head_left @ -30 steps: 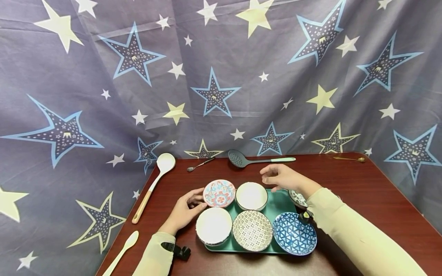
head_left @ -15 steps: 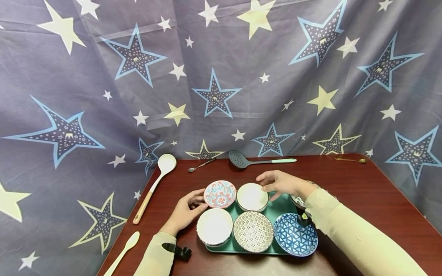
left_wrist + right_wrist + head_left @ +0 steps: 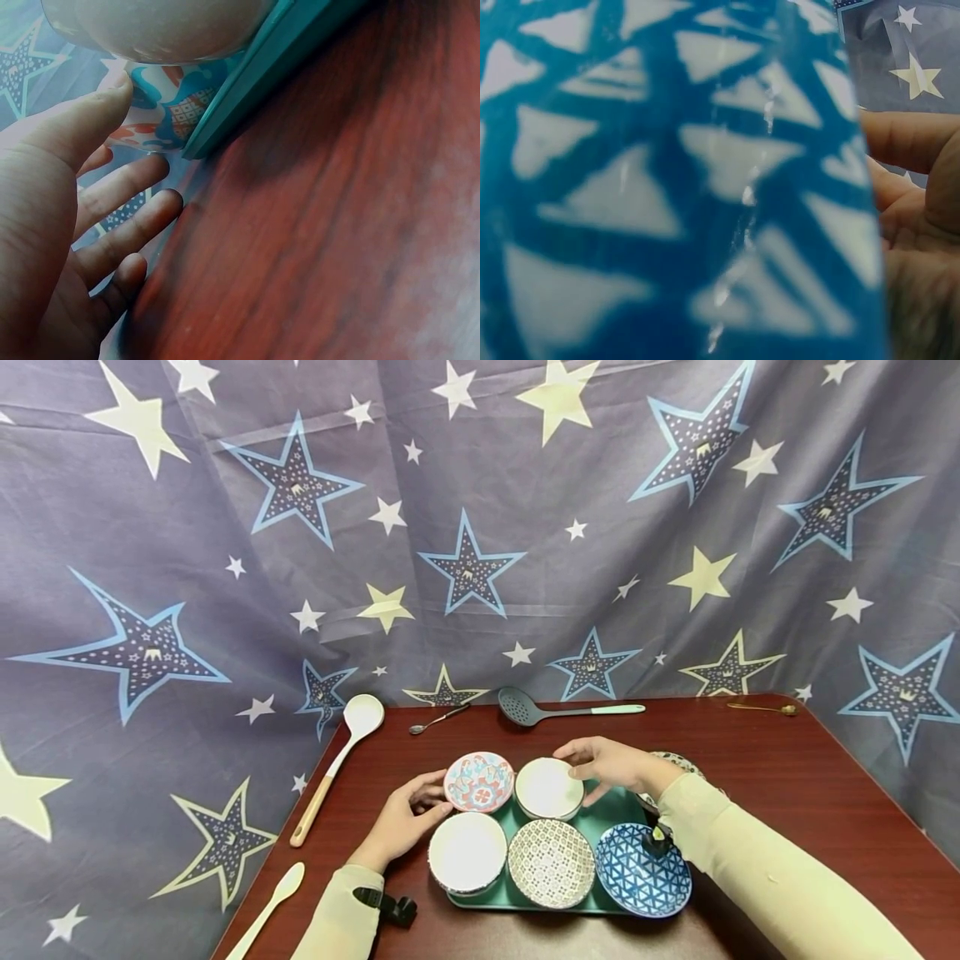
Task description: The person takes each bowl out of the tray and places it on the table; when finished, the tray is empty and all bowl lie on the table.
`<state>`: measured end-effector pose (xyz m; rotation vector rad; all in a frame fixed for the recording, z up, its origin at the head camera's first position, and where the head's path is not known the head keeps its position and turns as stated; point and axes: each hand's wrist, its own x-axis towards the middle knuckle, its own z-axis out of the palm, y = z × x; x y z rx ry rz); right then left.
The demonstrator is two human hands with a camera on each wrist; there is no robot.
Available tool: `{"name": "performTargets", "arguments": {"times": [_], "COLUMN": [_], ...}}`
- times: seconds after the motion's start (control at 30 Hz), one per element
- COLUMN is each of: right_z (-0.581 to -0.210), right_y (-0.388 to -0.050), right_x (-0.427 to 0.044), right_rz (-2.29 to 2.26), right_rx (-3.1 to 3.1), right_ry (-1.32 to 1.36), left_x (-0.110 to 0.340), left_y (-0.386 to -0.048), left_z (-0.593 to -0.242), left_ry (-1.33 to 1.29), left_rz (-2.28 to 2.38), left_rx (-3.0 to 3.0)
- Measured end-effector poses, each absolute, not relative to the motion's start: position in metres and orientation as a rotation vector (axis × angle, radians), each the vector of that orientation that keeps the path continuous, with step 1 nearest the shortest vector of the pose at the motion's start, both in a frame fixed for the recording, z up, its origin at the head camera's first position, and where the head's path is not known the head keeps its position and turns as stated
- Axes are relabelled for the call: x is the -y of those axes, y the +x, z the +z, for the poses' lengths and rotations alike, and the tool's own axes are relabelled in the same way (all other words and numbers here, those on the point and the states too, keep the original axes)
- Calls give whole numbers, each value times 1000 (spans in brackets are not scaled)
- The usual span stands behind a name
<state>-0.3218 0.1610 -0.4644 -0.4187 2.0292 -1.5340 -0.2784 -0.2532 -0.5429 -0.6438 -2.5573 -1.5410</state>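
While left hand (image 3: 403, 822) flanked floral bowl (image 3: 478, 782), right hand (image 3: 617, 765) hung by rear white bowl (image 3: 548, 787)

From the head view, I saw both bowls on a green tray (image 3: 611, 814), right fingers apart. Left wrist: thumb and fingers stood apart. Right wrist: blue triangle-patterned bowl (image 3: 667, 187) hid most fingers.

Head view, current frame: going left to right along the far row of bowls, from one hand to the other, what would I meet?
Left hand → red-and-blue patterned bowl → white-inside bowl → right hand.
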Motion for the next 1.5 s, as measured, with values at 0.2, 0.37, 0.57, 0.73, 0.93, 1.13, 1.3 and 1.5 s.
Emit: {"name": "performTargets", "arguments": {"times": [0.2, 0.37, 0.57, 0.73, 0.93, 1.13, 1.3, 1.5], "right_z": [-465, -466, -469, -469, -467, -466, -466, -461], "right_y": [-322, -321, -321, -320, -319, -318, -319, -316], "right_x": [-162, -162, -161, -161, -161, -162, -165, -170], "right_rz": [-1544, -1554, -1572, -1580, -1590, -1584, -1595, -1615], "right_rx": [-2007, -1992, -1980, -1974, -1967, -1979, -1999, -2012], "right_ry": [-400, -379, -344, -347, -341, -363, -362, -355], "left_x": [252, 252, 251, 251, 252, 252, 252, 253], "left_y": [-277, -275, -275, -276, -276, -276, -277, -279], "left_z": [-543, -541, -540, -541, -542, -542, -543, -544], "left_ry": [-664, -672, -668, -660, -662, -676, -683, -669], "left_rz": [-1556, -1577, -1569, -1558, -1554, -1555, -1545, -1539], "left_rx": [2536, 2514, 2518, 2534, 2528, 2517, 2519, 2533]}}
